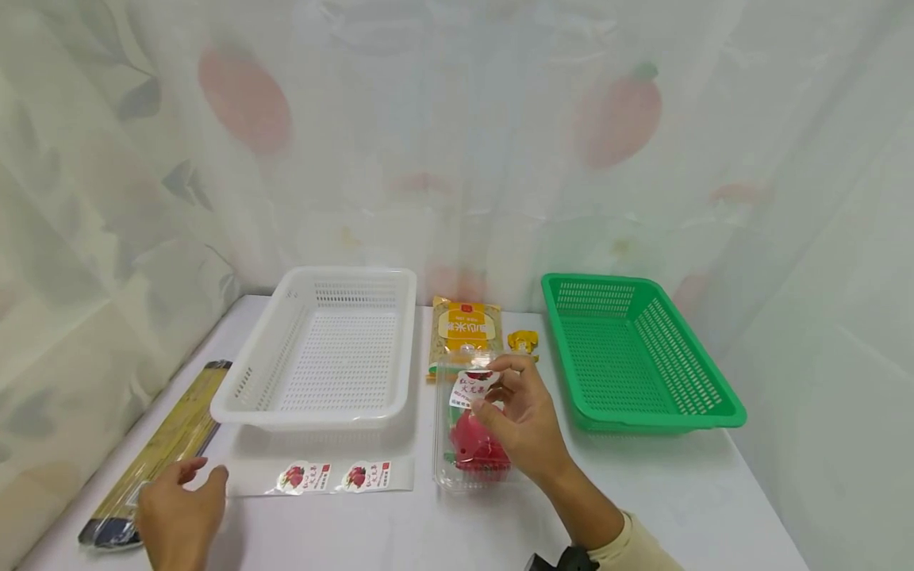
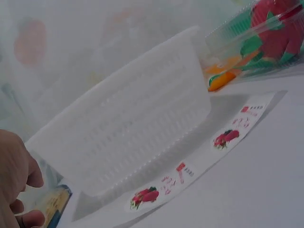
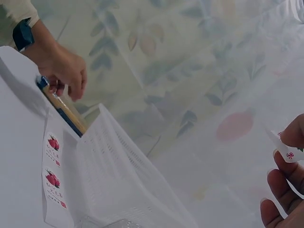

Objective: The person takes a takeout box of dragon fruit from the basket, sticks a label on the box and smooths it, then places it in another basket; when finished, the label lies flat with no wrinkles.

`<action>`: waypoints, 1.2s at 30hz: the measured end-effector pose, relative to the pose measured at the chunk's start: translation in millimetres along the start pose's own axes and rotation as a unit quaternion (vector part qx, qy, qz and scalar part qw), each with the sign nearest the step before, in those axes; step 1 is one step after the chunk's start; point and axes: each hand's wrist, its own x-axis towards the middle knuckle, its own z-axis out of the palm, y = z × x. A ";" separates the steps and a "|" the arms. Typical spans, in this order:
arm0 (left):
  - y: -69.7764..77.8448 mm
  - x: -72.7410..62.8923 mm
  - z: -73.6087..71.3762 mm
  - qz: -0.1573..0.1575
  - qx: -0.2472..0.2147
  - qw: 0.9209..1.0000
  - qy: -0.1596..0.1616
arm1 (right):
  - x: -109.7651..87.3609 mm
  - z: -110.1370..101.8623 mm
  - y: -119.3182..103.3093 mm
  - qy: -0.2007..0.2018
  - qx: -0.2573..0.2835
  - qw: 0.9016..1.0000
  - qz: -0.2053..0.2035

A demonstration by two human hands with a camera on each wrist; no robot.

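Currently, from where I stand, the right hand occupies the lower centre of the head view, its fingers pinching a white label at its right edge. The label extends leftward from the fingertips, over the upper part of the clear box containing a red dragon fruit; label-to-box contact cannot be determined. At lower left, the left hand has its fingers parted and slightly bent, near the left end of the label strip.

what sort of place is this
Probably a curtained-off labelling or packing spot: printed curtains hang behind a white table bearing a sticker strip and a clear plastic box.
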 end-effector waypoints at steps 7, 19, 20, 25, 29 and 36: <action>35.5 -24.3 -2.8 0.069 -0.026 0.997 0.032 | -1.3 -2.1 -2.0 0.008 -0.007 1.000 0.009; 58.7 -42.6 0.9 0.154 -0.140 0.975 0.072 | -2.1 -7.1 -3.1 0.009 -0.036 0.999 0.017; 60.4 -44.4 1.6 0.158 -0.152 0.973 0.070 | -2.2 -7.7 -3.2 0.010 -0.037 0.999 0.018; 69.7 -56.3 6.4 0.166 -0.174 0.970 0.032 | -3.6 -10.8 -3.3 0.013 -0.030 0.999 0.031; 77.5 -68.0 14.4 0.189 -0.171 0.967 0.006 | -4.3 -12.5 -3.0 0.014 -0.024 0.999 0.036; 87.5 -80.4 29.4 0.244 -0.189 0.951 -0.013 | -5.1 -13.3 -2.9 0.020 -0.028 0.999 0.040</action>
